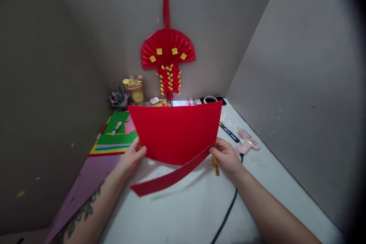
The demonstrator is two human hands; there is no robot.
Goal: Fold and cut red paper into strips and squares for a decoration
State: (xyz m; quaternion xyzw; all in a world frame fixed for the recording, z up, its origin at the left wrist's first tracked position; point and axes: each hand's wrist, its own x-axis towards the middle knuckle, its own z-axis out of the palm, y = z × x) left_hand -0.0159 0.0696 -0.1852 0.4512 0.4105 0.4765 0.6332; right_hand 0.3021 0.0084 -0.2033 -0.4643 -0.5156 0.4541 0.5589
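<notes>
A large sheet of red paper (177, 133) is held up in front of me, slightly curved along its lower edge. My left hand (134, 156) pinches its lower left corner between thumb and fingers. With thumb on top, my right hand (227, 156) grips the lower right corner together with one end of a narrow red paper strip (171, 177). The strip's other end hangs free to the left, above the white table (177, 217). Whether strip and sheet are joined at my right fingers I cannot tell.
Right of the sheet are a pink glue gun (247, 144) with a black cord, a dark blue cutter (229, 132) and a yellow cutter (215, 166). Coloured paper (117, 116) and a glue stick (116, 128) lie left. A red fan decoration (168, 44) hangs on the wall.
</notes>
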